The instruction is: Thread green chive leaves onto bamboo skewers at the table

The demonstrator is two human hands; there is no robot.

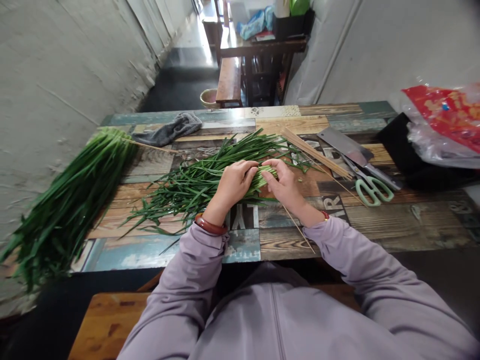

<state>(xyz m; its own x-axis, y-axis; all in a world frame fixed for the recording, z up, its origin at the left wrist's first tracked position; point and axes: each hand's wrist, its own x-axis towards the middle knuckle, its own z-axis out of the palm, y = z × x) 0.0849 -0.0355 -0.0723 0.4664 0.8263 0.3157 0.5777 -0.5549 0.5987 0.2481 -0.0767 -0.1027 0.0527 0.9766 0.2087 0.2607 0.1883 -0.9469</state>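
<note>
Green stalks (195, 177) seen mid-frame, gripped near pale ends (258, 182) by left hand (235, 181) and right hand (284, 185), both curled round. Seems part done: big bunch (80, 185) at left of frame gathered neatly; other green stalks left loose, spread mid-frame. Long axis of held stalks slanted: pale ends pointed right, slightly up; leaves toward lower left. Thin sticks (315, 154), knife (343, 144), scissors (375, 191) placed right of middle.

The right hand (283, 186) could pass rightward over the near strip of the tabletop (393, 227), with scissors (365, 180), cleaver (343, 145) and thin sticks (317, 153) obstructing just beyond.
</note>
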